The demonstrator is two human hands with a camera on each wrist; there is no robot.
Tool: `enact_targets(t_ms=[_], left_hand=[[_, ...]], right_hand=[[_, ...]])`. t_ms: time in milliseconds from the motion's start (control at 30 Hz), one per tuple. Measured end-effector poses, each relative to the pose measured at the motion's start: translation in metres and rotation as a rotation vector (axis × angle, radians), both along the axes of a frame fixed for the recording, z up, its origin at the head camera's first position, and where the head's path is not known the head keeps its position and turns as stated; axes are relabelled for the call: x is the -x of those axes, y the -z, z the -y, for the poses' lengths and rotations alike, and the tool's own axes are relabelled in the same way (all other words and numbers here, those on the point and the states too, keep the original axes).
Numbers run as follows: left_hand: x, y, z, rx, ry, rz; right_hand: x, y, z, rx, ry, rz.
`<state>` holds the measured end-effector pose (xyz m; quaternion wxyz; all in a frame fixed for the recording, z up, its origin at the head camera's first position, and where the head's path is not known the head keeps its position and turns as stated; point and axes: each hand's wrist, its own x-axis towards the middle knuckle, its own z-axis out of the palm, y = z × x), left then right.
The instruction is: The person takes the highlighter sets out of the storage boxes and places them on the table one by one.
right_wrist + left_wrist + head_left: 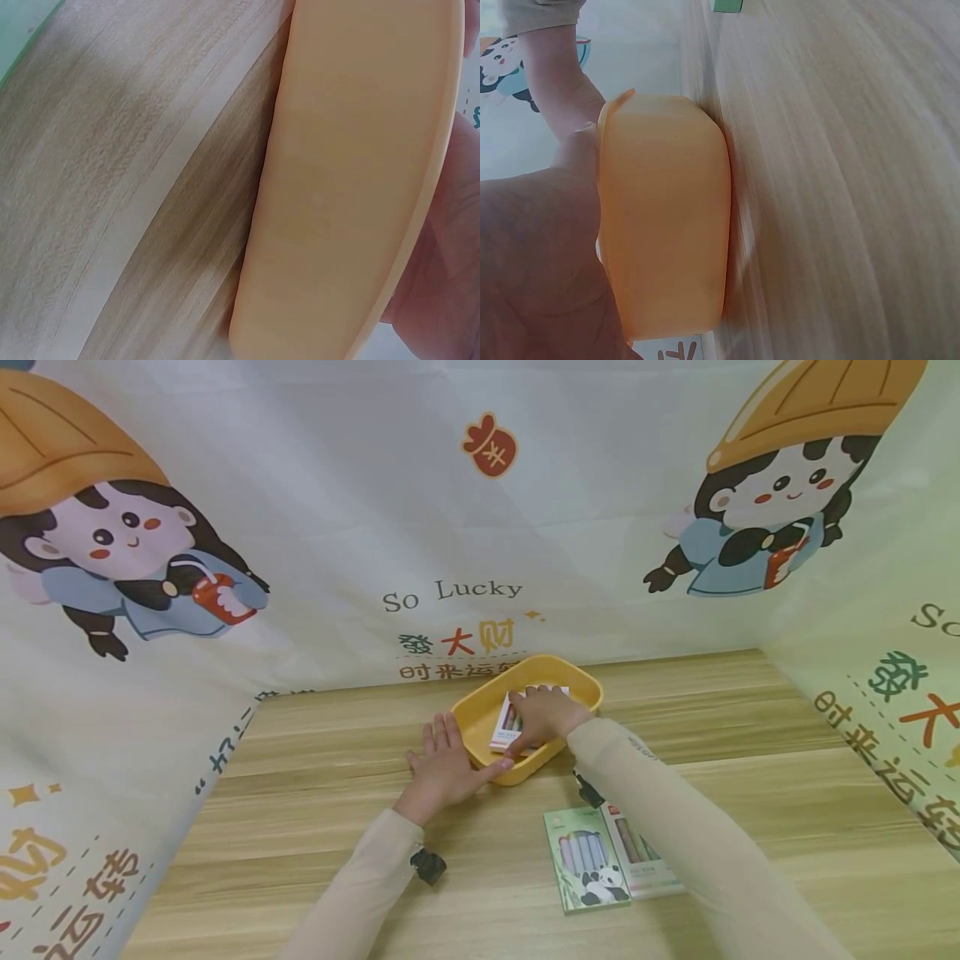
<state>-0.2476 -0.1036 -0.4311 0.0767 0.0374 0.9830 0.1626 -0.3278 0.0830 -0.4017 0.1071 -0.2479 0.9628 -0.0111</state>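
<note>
A yellow plastic basket (521, 770) stands on the wooden table near the back wall. Inside it is a white box (502, 737) showing coloured sticks on its front. My right hand (546, 717) reaches over the near rim and holds this box, fingers at its far edge and thumb towards the near edge, covering much of it. Spread fingers of my left hand (444, 772) rest against the basket's left side, the thumb lying along the near rim. In both wrist views the basket's outer wall (667, 217) hides the box.
A green box (587, 860) with pens and a panda on it lies on the table in front of the basket. Beside it lies another white box (647, 867), partly under my right sleeve. Printed cloth (337, 527) surrounds the table at the back and sides.
</note>
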Motion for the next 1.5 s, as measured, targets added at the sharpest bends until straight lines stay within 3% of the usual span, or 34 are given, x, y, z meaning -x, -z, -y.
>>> enact_targets(t_ms=[767, 1500], left_hand=[[0.0, -0.002, -0.003, 0.007, -0.002, -0.005], [-0.001, 0.0, -0.001, 0.007, 0.0, -0.003]], right_hand=[[0.004, 0.004, -0.002, 0.0, -0.003, -0.061], [0.009, -0.024, -0.012, 0.011, 0.012, -0.024]])
